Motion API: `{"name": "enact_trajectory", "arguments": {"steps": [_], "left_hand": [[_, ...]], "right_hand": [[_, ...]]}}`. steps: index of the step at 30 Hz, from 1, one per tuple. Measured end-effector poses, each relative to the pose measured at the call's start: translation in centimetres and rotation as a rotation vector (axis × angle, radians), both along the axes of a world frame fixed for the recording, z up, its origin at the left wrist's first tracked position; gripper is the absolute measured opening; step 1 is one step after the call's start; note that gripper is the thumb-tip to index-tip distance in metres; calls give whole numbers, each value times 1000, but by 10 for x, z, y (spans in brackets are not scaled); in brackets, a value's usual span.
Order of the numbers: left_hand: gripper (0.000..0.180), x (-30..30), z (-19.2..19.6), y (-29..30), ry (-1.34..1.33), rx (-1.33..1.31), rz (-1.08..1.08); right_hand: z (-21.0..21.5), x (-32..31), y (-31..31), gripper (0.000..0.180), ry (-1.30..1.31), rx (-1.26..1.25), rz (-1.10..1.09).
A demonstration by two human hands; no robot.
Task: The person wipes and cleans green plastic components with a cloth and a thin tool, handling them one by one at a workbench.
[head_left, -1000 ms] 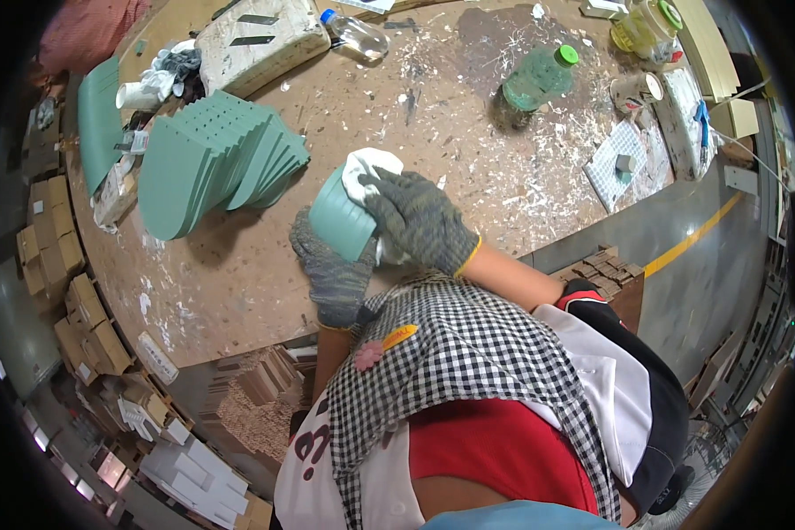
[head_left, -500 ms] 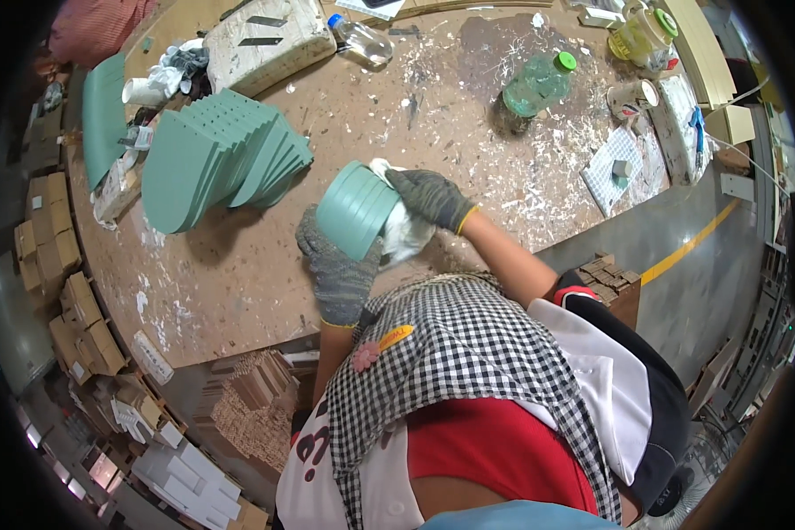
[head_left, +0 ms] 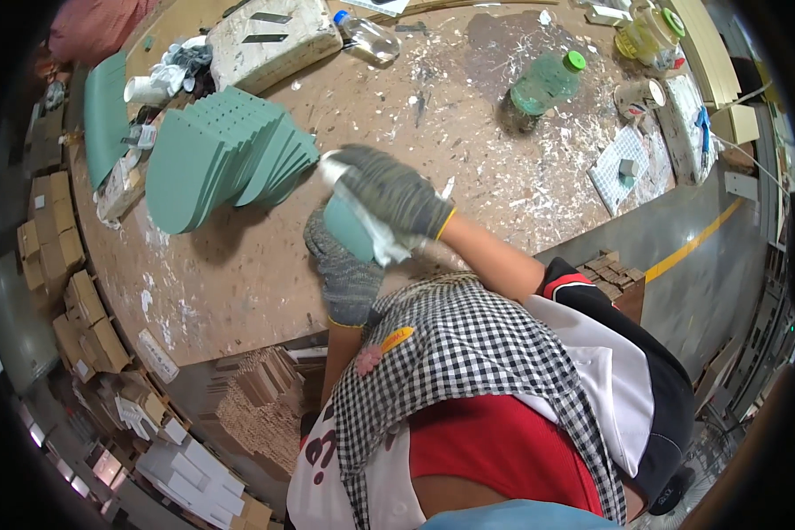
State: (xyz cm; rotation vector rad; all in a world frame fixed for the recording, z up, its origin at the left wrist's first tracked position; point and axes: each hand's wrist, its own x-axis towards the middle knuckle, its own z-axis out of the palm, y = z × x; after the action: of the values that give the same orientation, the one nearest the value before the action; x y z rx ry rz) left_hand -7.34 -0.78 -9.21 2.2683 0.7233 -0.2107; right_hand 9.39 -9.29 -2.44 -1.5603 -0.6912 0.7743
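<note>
My left hand (head_left: 345, 276), in a grey knit glove, is closed round green curved pieces (head_left: 348, 227) near the table's front edge. Over them lies my gloved right hand (head_left: 390, 189), fingers wrapped on a white cloth (head_left: 385, 247) pressed to the green surface. The right hand hides much of the held pieces and is slightly blurred. To the left, a fanned stack of green round-ended panels (head_left: 181, 177) rests on the worktable (head_left: 238, 291).
A white-stained block (head_left: 278, 40) and a clear bottle (head_left: 368, 40) lie at the back. Toward the right stand a green-capped bottle (head_left: 548, 84), a paper cup (head_left: 638, 97) and a checked sheet (head_left: 611, 172). Cardboard boxes (head_left: 88, 318) sit on the floor at left.
My right hand has moved left with the white cloth, from the right side of the green pieces to across them. The left hand still grips them in nearly the same spot.
</note>
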Motion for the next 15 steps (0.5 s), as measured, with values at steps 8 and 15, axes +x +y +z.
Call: {"name": "enact_trajectory", "arguments": {"steps": [8, 15], "left_hand": [[90, 14, -1, 35, -84, 300, -453], [86, 7, -25, 4, -7, 495, -289]], "right_hand": [[-11, 24, -13, 50, 66, -205, 70], [17, 3, -8, 51, -654, -182, 93]]}}
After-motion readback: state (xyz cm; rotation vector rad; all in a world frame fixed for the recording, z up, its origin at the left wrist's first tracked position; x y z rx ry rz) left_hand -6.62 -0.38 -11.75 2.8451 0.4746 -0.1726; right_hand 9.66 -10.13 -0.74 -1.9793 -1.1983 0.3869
